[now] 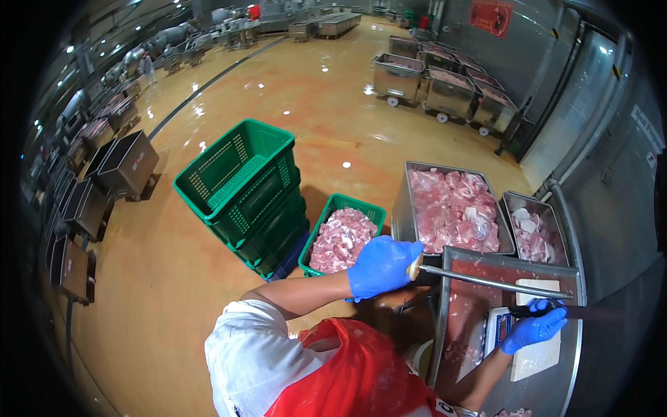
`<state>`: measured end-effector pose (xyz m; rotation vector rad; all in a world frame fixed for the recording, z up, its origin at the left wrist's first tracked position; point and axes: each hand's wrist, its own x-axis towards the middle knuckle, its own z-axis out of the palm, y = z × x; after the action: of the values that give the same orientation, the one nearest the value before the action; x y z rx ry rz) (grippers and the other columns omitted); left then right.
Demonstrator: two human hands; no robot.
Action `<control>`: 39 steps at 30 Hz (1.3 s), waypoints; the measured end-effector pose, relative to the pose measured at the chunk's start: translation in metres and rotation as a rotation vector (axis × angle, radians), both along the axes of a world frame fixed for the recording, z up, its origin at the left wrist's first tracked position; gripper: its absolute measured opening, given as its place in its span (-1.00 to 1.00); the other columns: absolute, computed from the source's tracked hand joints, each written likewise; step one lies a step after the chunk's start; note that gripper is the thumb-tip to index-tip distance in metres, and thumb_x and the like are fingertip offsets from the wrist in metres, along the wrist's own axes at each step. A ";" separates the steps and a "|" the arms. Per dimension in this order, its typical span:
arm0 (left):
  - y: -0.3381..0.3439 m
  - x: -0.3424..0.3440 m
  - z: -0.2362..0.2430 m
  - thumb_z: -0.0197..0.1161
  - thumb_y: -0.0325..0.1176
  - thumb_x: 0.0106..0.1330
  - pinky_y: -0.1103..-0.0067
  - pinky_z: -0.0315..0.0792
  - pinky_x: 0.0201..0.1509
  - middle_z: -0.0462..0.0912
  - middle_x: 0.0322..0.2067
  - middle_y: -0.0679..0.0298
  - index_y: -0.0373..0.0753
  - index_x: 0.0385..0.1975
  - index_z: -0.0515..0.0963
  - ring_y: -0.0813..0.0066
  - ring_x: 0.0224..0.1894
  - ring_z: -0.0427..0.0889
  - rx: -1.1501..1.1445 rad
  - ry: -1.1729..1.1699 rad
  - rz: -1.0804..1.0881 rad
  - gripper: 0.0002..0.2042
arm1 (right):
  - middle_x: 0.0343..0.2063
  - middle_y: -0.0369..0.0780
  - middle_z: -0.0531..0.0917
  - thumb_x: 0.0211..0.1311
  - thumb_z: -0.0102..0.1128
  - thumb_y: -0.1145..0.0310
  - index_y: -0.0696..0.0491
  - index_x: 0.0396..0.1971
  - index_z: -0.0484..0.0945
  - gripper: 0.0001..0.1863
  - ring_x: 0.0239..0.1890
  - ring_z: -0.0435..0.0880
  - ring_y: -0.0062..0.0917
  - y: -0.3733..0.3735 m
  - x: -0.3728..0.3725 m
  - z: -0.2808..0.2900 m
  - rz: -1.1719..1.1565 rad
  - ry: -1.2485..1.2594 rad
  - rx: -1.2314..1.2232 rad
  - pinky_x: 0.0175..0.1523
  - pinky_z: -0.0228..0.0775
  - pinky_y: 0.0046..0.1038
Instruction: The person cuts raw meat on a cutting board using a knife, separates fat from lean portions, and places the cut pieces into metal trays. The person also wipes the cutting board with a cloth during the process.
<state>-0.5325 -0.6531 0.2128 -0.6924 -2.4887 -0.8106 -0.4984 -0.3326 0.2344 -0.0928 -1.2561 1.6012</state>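
My left hand point(384, 267), in a blue glove, grips the pale handle of a long sharpening steel point(497, 283), whose rod reaches right over a steel work table point(450, 260). In another blue glove, my right hand point(533, 328) holds a black-handled knife point(587, 312); its dark blade points right, just under the tip of the steel. Beneath that hand lie a white cutting board point(538, 358) and a small blue-and-white device point(496, 328). Meat scraps and red juice cover the table top.
A steel bin full of pink meat point(451, 208) and a smaller one point(531, 233) stand beyond the table. Left of them sit a green crate of meat point(340, 240) and a stack of green crates point(243, 187). Wheeled steel bins point(445, 87) line the far wall, dark trays point(118, 167) the left.
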 end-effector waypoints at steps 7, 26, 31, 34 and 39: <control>0.011 -0.017 0.007 0.24 -0.38 0.03 0.22 0.38 -0.57 0.53 -0.63 0.08 -0.15 -0.47 0.46 0.00 -0.60 0.55 -0.051 0.083 -0.032 -0.89 | -0.51 -0.20 0.59 0.22 0.12 0.37 0.05 -0.44 0.54 -0.90 -0.54 0.57 -0.45 0.022 0.056 -0.204 0.029 -0.661 1.314 -0.42 0.42 -0.35; 0.046 0.017 -0.158 0.30 -0.34 0.20 0.68 0.32 -0.59 0.47 -0.66 0.37 -0.23 -0.58 0.46 0.62 -0.62 0.48 0.945 -2.214 -0.720 -0.80 | 0.05 0.15 0.46 0.38 -0.08 0.32 0.19 0.14 0.39 -0.59 0.01 0.54 -0.15 -0.053 0.076 -0.147 0.260 -0.821 1.060 0.04 0.39 -0.24; 0.046 0.015 -0.092 0.32 -0.42 0.11 0.67 0.37 -0.56 0.51 -0.60 0.36 -0.27 -0.38 0.52 0.64 -0.60 0.49 0.423 -1.797 -0.896 -0.86 | -0.27 -0.12 0.57 0.41 -0.08 0.31 0.14 0.19 0.34 -0.58 -0.40 0.56 -0.35 0.052 0.054 -0.237 -0.764 -0.508 1.431 -0.17 0.45 -0.24; 0.040 0.011 -0.073 0.32 -0.46 0.07 0.68 0.35 -0.57 0.51 -0.61 0.38 -0.24 -0.38 0.53 0.67 -0.61 0.48 0.357 -1.771 -0.689 -0.85 | -0.55 -0.24 0.49 0.40 -0.12 0.36 0.13 0.19 0.35 -0.60 -0.54 0.44 -0.46 0.066 0.048 -0.217 -0.853 -0.627 0.621 -0.42 0.28 -0.37; 0.058 0.017 -0.068 0.32 -0.43 0.10 0.62 0.32 -0.59 0.48 -0.63 0.39 -0.22 -0.44 0.53 0.64 -0.61 0.47 0.101 -1.690 -0.623 -0.90 | -0.09 -0.16 0.57 0.42 -0.10 0.31 0.10 0.27 0.28 -0.53 -0.14 0.61 -0.48 -0.010 0.058 -0.244 -1.919 -0.756 1.955 -0.09 0.48 -0.41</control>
<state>-0.5155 -0.5950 0.1447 -0.9536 -3.4830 -2.5398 -0.4404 -0.3428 -0.0094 -0.4409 -1.6232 -1.5524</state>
